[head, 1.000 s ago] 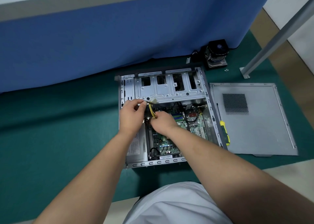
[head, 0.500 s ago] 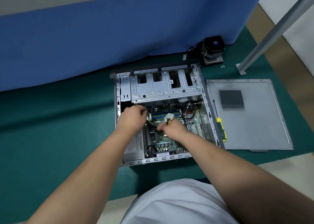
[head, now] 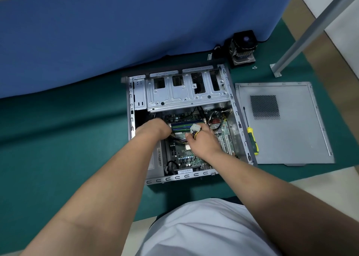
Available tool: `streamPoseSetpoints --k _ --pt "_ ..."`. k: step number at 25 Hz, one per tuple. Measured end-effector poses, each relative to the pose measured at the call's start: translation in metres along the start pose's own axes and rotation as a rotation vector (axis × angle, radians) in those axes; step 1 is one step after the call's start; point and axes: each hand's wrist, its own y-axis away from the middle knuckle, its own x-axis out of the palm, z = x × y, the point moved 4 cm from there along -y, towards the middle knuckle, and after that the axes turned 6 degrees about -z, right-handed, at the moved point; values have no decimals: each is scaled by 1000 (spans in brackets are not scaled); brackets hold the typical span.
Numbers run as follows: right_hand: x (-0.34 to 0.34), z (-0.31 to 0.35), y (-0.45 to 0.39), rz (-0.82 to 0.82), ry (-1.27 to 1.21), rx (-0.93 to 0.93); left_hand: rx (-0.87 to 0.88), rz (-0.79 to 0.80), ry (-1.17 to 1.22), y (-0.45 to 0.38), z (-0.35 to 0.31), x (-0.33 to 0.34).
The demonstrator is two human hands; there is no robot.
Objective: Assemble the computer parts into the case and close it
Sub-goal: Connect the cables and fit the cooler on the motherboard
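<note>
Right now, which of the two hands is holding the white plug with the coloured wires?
The right hand holds the white plug above the motherboard. The left hand reaches deeper left, with no plug visible in it.

You can read no text anywhere in this view. The white sticker [head: 185, 171] at the near edge of the motherboard [head: 182, 154] carries a barcode and small print, too fine to make out. The grey label [head: 156, 158] on the power supply beside your left forearm shows rows of print that blur together. A small tag [head: 209, 57] on the green mat [head: 68, 139] behind the case [head: 180, 179] is also unreadable.
</note>
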Motion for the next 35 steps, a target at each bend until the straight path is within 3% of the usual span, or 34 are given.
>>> streamPoseSetpoints --k 4,9,12,17,24,30,35 --pt "5 -10 -11 150 -11 -28 87 26 123 -12 2 3" --pt "3 -13 -24 149 -116 -35 166 43 216 -24 6 9" --pt "-6 -2 -31 126 -181 -50 225 14 137 -22 5 11" --pt "-18 13 -52 111 -71 -106 287 -88 -45 -13 4 10" --pt "-23 -11 -58 148 210 -161 293 31 -241 -12 -2 13" --pt "-22 -17 -45 -82 -37 -184 458 33 -438 -3 -18 18" --pt "-20 -6 -37 -62 -370 -147 494 -15 -456 2 -27 23"
